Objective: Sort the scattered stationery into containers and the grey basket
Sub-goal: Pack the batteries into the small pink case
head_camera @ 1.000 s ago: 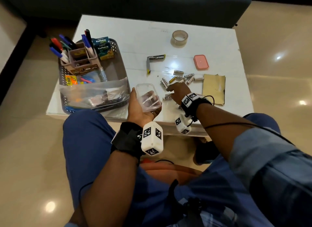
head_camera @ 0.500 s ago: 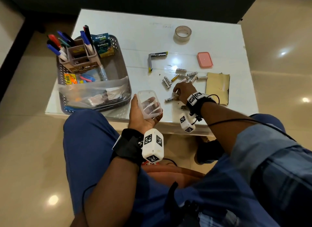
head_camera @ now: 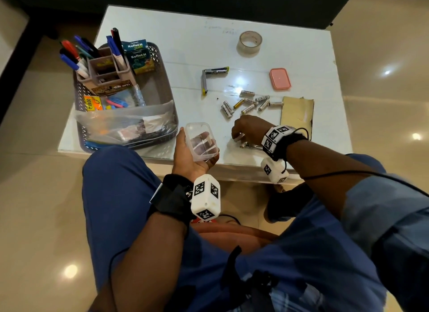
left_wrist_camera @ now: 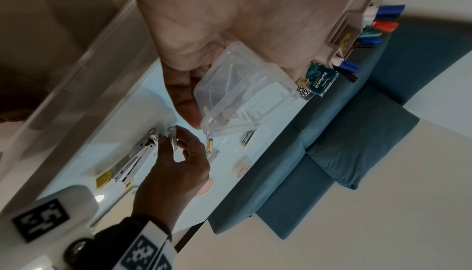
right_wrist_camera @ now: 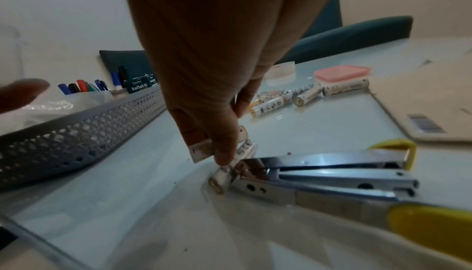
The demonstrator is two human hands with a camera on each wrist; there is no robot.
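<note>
My left hand [head_camera: 190, 153] holds a clear plastic container [head_camera: 202, 142] upright at the table's front edge, also visible in the left wrist view as the container [left_wrist_camera: 242, 92]. To its right, my right hand [head_camera: 236, 137] pinches a white battery [right_wrist_camera: 201, 150] just above the table. Two more batteries [right_wrist_camera: 219, 179] lie under those fingers, against the nose of a silver and yellow stapler [right_wrist_camera: 332, 175]. Several batteries [head_camera: 248, 102] lie scattered further back. The grey basket [head_camera: 162, 65] stands on the left.
The basket holds a pen holder [head_camera: 106, 70] with markers, small boxes and a plastic bag. On the white table [head_camera: 185, 44] are an opened stapler [head_camera: 209, 77], a tape roll [head_camera: 249, 43], a pink lid [head_camera: 280, 78] and a brown envelope [head_camera: 297, 111].
My right hand has drawn back from the battery cluster toward the front edge and now pinches a battery by the stapler. The left hand still holds the container in about the same place.
</note>
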